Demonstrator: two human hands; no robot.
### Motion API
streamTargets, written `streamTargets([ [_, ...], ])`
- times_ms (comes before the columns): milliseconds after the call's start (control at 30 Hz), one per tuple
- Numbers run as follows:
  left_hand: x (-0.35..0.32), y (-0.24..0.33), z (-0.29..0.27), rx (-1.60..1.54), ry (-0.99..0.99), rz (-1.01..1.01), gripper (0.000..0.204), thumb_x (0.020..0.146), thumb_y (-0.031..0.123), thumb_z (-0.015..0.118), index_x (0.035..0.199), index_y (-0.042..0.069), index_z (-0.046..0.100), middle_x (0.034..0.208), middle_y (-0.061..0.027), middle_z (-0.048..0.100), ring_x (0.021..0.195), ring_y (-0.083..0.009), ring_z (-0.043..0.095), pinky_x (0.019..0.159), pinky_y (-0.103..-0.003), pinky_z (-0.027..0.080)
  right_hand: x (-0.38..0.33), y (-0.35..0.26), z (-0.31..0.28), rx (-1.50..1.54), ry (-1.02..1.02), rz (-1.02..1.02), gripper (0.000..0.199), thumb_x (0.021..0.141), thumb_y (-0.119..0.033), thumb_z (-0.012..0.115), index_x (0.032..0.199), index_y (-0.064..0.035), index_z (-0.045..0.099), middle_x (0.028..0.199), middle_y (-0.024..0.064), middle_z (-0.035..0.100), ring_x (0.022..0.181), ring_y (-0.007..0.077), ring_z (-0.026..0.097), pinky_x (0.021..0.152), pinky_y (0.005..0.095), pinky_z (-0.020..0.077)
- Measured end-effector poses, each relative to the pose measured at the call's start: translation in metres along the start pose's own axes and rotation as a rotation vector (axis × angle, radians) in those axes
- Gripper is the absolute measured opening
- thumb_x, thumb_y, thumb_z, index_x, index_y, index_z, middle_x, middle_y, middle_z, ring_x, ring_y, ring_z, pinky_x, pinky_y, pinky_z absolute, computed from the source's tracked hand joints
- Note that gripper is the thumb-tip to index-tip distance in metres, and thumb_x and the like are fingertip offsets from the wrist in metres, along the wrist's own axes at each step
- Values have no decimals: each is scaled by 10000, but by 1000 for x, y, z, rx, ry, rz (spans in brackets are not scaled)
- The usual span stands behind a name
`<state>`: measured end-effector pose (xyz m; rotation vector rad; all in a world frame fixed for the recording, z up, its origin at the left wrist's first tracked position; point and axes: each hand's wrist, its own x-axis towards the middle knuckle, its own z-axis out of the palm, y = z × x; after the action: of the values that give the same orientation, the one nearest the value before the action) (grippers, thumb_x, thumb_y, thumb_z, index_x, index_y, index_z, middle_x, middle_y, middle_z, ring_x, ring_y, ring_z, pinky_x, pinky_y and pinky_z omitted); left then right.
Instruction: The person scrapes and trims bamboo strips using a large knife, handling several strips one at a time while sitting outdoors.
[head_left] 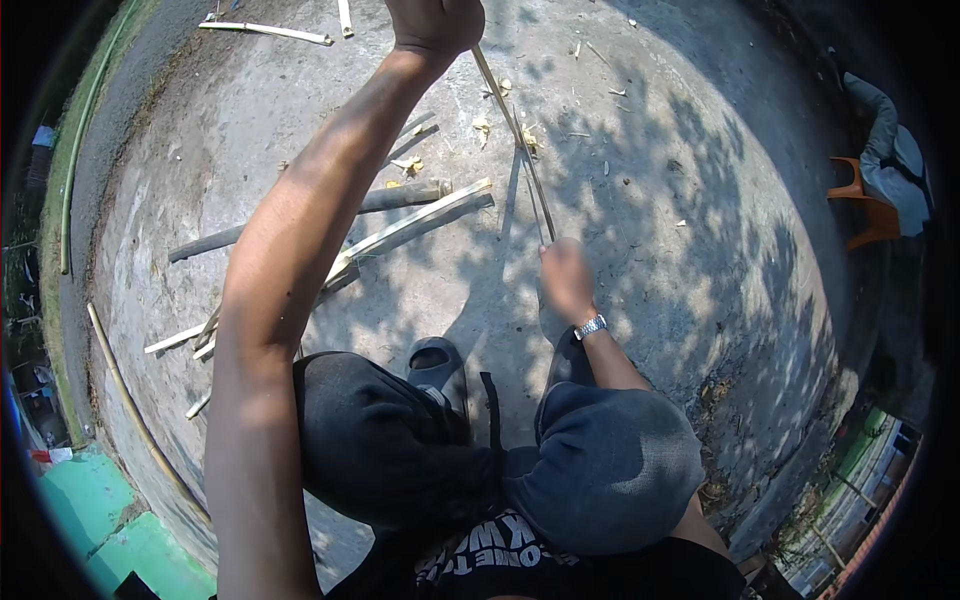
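Observation:
My left hand (pixel 437 22) is raised at the top edge, closed in a fist round the upper end of a long, thin bamboo strip (pixel 512 128). The strip slants down toward my right hand (pixel 567 282), which is low in front of my right knee. Blurred by motion, the right hand looks closed where the strip's lower end meets it. A thin second line runs beside the strip near that hand; I cannot tell whether it is a split sliver or a blade. A silver watch (pixel 590 327) circles my right wrist.
Split bamboo pieces (pixel 420 217) and a dark bamboo pole (pixel 385 198) lie on the concrete behind my left forearm. Pale shavings (pixel 481 130) dot the ground. A longer pole (pixel 140 415) lies at left. An orange chair (pixel 862 205) with cloth on it stands at far right.

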<state>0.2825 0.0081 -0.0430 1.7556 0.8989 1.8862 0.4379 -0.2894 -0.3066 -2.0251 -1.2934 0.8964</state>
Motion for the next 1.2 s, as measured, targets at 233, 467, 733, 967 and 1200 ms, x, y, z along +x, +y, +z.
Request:
streamTargets([
  [233, 0, 5, -4, -73, -76, 31, 551, 1083, 482, 414, 751, 52, 509, 534, -30, 467, 482, -131, 469, 455, -321, 369, 35, -98, -123, 1371, -591, 544, 232, 1026, -270, 576, 918, -73, 515, 614, -41, 411, 433, 62, 395, 428, 262, 403],
  [467, 15, -10, -22, 22, 27, 86, 591, 1082, 495, 390, 705, 54, 498, 507, -34, 454, 464, -139, 460, 452, -330, 368, 20, -240, -189, 873, 307, -362, 816, 878, -898, 368, 908, -88, 459, 606, -14, 381, 441, 99, 391, 501, 320, 421],
  [733, -5, -11, -7, -97, -1, 22, 613, 1072, 498, 403, 619, 88, 451, 482, -5, 417, 452, -117, 446, 439, -309, 332, 17, 55, 9, -87, -31, 186, 581, 1012, -598, 535, 740, -84, 522, 516, 23, 477, 433, 133, 491, 444, 361, 449],
  [967, -9, -5, -15, -111, -33, -67, 614, 1062, 500, 436, 589, 109, 418, 493, 6, 408, 455, -108, 437, 442, -303, 336, 26, -10, -71, 1553, -789, 748, 610, 989, -725, 453, 841, -134, 468, 549, -61, 353, 388, 71, 367, 430, 279, 416],
  [1200, 7, -8, -21, -217, -74, -152, 556, 1064, 485, 424, 639, 127, 416, 520, 26, 382, 461, -99, 405, 440, -295, 336, -7, -141, -159, 887, 32, 150, 716, 973, -783, 383, 848, -87, 492, 567, -7, 435, 420, 90, 420, 422, 279, 406],
])
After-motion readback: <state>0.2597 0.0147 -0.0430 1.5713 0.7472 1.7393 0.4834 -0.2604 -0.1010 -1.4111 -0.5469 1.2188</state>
